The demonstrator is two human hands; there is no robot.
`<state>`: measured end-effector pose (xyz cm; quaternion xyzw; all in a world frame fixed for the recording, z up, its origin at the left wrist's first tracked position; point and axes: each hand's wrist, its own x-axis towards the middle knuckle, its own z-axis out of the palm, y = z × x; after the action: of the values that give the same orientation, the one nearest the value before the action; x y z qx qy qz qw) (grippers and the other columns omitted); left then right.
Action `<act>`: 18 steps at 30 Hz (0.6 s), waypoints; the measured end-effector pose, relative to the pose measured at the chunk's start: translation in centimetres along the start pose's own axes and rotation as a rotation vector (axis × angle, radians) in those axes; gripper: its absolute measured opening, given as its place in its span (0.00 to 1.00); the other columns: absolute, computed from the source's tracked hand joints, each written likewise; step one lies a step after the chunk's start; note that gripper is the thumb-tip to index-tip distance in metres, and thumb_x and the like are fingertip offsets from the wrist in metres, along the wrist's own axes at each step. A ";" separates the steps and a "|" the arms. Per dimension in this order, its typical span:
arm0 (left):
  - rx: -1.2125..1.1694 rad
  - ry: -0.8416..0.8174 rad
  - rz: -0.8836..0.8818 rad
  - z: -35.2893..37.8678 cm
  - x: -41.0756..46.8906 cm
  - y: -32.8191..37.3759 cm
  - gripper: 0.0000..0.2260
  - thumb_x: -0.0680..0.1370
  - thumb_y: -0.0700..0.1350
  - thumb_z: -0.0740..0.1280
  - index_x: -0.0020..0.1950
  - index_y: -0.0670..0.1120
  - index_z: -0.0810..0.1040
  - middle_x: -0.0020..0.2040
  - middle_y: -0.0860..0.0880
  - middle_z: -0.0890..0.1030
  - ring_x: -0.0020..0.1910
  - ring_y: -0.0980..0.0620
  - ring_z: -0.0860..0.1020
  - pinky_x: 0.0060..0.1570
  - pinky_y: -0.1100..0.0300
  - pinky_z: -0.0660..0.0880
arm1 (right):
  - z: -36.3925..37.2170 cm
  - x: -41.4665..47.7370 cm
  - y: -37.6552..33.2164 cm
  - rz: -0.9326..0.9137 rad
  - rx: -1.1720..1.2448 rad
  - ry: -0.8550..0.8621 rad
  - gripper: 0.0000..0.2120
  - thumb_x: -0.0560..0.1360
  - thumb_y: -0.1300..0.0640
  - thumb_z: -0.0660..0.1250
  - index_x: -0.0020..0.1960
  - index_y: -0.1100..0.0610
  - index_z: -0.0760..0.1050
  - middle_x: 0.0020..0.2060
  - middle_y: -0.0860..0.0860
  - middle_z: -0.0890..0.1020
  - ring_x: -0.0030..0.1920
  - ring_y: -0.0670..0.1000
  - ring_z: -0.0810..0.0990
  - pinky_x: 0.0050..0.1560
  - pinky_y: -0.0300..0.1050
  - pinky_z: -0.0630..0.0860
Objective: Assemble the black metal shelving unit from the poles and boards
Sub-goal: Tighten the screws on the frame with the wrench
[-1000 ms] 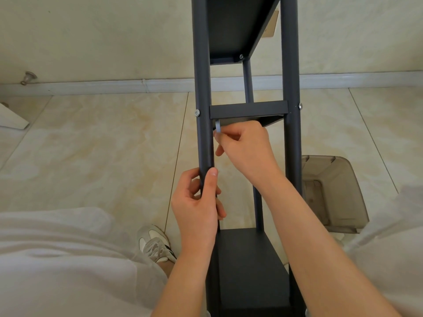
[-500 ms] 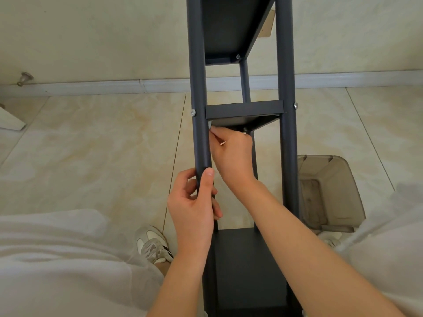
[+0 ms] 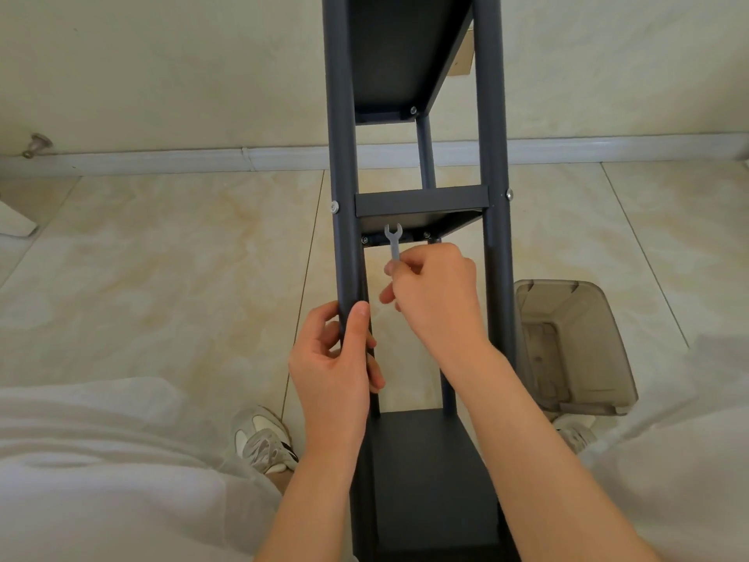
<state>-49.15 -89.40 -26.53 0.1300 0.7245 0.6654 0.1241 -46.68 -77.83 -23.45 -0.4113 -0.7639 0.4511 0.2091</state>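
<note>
Low on the wall at the far left, a small metal door stop (image 3: 37, 143) sticks out above the skirting. Nearer the person, a grey-and-white sneaker (image 3: 263, 440) rests on the pale tiled floor (image 3: 162, 277), beside a leg in white cloth.

The black shelving unit (image 3: 429, 480) runs from between the person's knees away toward the wall, with its boards already fixed between the poles. The left hand (image 3: 336, 358) grips the left pole (image 3: 343, 156), fingers and thumb curled round it a little below the middle board (image 3: 421, 204).

To the right, between the poles, the right hand (image 3: 433, 294) pinches the handle of a small silver wrench (image 3: 393, 241) in curled fingers. The forked head points up, just under the middle board and between two bolts on its underside. Whether it touches anything there, I cannot tell.

Past the right pole (image 3: 492, 135), a smoky translucent bin (image 3: 575, 346) sits on the floor just beside the unit, with a second shoe (image 3: 575, 434) at its near edge.
</note>
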 end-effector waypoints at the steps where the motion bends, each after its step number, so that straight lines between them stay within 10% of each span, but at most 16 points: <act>1: -0.004 -0.001 0.002 0.0 0.0 0.0 0.17 0.74 0.59 0.66 0.55 0.49 0.79 0.34 0.47 0.80 0.20 0.48 0.74 0.20 0.60 0.72 | -0.5 -0.4 -0.2 0.003 -0.017 -0.006 0.10 0.80 0.59 0.63 0.43 0.57 0.81 0.32 0.50 0.83 0.31 0.45 0.80 0.29 0.27 0.71; 10: -0.005 -0.003 -0.026 0.1 0.1 0.1 0.20 0.73 0.60 0.66 0.57 0.48 0.79 0.34 0.48 0.79 0.21 0.47 0.75 0.22 0.61 0.73 | -5.9 -0.8 -1.9 -0.181 0.015 0.270 0.10 0.80 0.58 0.63 0.41 0.55 0.79 0.25 0.44 0.72 0.28 0.38 0.72 0.30 0.27 0.66; 18: -0.010 -0.003 -0.031 0.1 0.2 0.3 0.20 0.73 0.60 0.66 0.56 0.47 0.80 0.34 0.49 0.80 0.21 0.47 0.75 0.22 0.61 0.73 | -6.0 0.9 1.2 0.003 0.159 0.392 0.10 0.84 0.58 0.54 0.46 0.54 0.70 0.42 0.52 0.74 0.41 0.48 0.71 0.41 0.42 0.66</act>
<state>-49.25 -89.20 -26.19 0.1191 0.7230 0.6667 0.1362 -42.50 -73.67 -21.49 -0.4745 -0.6700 0.4218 0.3848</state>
